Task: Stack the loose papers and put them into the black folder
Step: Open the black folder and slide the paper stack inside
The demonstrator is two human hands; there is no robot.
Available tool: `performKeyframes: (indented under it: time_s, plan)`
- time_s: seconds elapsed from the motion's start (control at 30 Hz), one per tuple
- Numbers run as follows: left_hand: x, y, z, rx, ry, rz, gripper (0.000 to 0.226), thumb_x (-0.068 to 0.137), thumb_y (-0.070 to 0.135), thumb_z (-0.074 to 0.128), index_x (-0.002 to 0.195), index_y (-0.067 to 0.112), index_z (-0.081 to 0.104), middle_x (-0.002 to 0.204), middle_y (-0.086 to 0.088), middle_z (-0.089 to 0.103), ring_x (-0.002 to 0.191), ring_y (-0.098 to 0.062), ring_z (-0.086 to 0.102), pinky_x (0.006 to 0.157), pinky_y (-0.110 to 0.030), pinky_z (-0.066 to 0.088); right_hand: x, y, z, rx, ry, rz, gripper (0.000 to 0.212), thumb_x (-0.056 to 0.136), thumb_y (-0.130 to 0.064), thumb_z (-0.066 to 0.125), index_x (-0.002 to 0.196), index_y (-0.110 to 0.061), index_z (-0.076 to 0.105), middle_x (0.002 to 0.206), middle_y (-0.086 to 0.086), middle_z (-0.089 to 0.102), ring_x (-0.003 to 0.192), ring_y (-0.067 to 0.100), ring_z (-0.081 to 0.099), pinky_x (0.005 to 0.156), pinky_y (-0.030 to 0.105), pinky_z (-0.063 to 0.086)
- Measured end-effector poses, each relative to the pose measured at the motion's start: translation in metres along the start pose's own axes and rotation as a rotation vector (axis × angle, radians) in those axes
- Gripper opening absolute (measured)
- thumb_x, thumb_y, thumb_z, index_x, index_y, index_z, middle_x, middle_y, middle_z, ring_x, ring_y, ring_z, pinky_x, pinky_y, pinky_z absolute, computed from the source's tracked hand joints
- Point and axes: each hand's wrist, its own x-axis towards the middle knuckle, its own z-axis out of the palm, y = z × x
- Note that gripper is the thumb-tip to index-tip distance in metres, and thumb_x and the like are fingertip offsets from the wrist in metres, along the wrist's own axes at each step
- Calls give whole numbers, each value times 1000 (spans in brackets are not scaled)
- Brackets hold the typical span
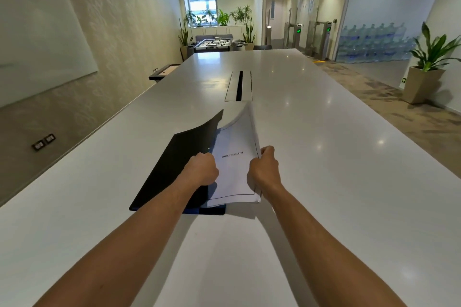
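Left hand [202, 169]: fingers curled shut, knuckles up, gripping the left long edge of the paper stack [235, 157] where it meets the raised black folder [172, 169] cover; whether it pinches paper alone or cover too, cannot tell. Right hand [264, 169]: closed on the stack's right long edge, thumb hidden, fingers wrapped over at about 3 o'clock of the sheet.

Stack lies over the folder's right half, at 12 o'clock from the body, on the white table [324, 157]. Top sheet reads BIBLIOGRAPHY. Far end of the sheets curls upward; near edge overhangs the folder's lower edge slightly.

Risks, as judged: the lifted far corner could crease or catch if the cover closes on it; sheets look slightly fanned at the near right corner, so some could slip out; the upright left cover could flop down onto the left hand.

Count: one folder, one stack (sheet number unreadable), two hands, one cable slot [239, 86] at 12 o'clock beyond. No loose sheets elsewhere on the table.
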Motion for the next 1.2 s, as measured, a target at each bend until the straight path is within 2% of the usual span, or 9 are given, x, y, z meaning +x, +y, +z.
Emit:
performKeyframes:
  time_s: [0.33, 0.43, 0.57, 0.7, 0.77, 0.83, 0.93, 1.07, 1.2]
  plan:
    - [-10, 24, -1, 52, -2, 52, 6, 92, 16, 51, 88, 12, 51, 81, -5, 55, 60, -11, 52, 53, -21, 43, 20, 4, 31, -82, -30, 75, 47, 97, -6, 47, 138, -14, 26, 136, 14, 47, 98, 25, 54, 73, 29, 46]
    - [-11, 38, -5, 48, 22, 103, 11, 93, 19, 53, 100, 10, 56, 79, -3, 51, 57, -10, 47, 50, -22, 37, 24, 10, 47, -54, -152, 53, 48, 98, -12, 47, 140, -14, 24, 130, 15, 49, 102, 29, 58, 72, 33, 56]
    - [-11, 44, -13, -12, 31, 154, 19, 96, 18, 48, 106, 5, 59, 77, -2, 50, 59, -11, 49, 55, -23, 39, 26, 20, 55, -205, -382, -56, 42, 97, -19, 49, 133, -4, 33, 122, 18, 54, 109, 30, 58, 95, 49, 50]
    - [-10, 42, -15, -56, 19, 180, 18, 97, 18, 46, 101, 7, 61, 76, 0, 52, 64, -11, 55, 59, -22, 42, 30, 24, 61, -393, -427, -139, 44, 94, -18, 58, 131, 0, 42, 117, 19, 60, 108, 30, 60, 96, 45, 49]
    - [-9, 41, -13, -72, 9, 181, 20, 97, 18, 45, 103, 8, 61, 81, -3, 56, 65, -12, 56, 57, -21, 42, 32, 20, 58, -457, -423, -141, 45, 93, -14, 60, 132, -2, 42, 120, 19, 58, 107, 31, 61, 86, 39, 53]
    - [-7, 41, -9, -73, -14, 186, 22, 97, 17, 45, 108, 8, 62, 89, -5, 59, 67, -12, 57, 57, -21, 42, 34, 22, 55, -550, -392, -135, 47, 90, -11, 62, 132, -5, 42, 120, 17, 57, 103, 32, 62, 71, 35, 52]
    - [-5, 41, 0, -74, -47, 211, 29, 97, 19, 45, 122, 14, 58, 102, -6, 61, 69, -10, 54, 55, -19, 38, 33, 31, 44, -643, -180, -189, 35, 90, -21, 63, 122, -12, 50, 114, 12, 61, 94, 25, 61, 71, 33, 47]
    - [1, 42, 16, -82, -59, 242, 47, 96, 24, 48, 142, 30, 40, 136, -6, 51, 100, -17, 59, 70, -23, 44, 33, 46, 26, -574, 104, -250, 32, 94, -30, 57, 121, -15, 51, 109, 9, 65, 79, 19, 59, 66, 29, 46]
    - [2, 44, 30, -47, -26, 251, 58, 92, 31, 52, 145, 36, 28, 121, -6, 56, 84, -15, 61, 66, -26, 52, 36, 61, 17, -539, 177, -223, 45, 94, -22, 58, 136, -20, 43, 122, 9, 53, 77, 15, 57, 64, 22, 45]
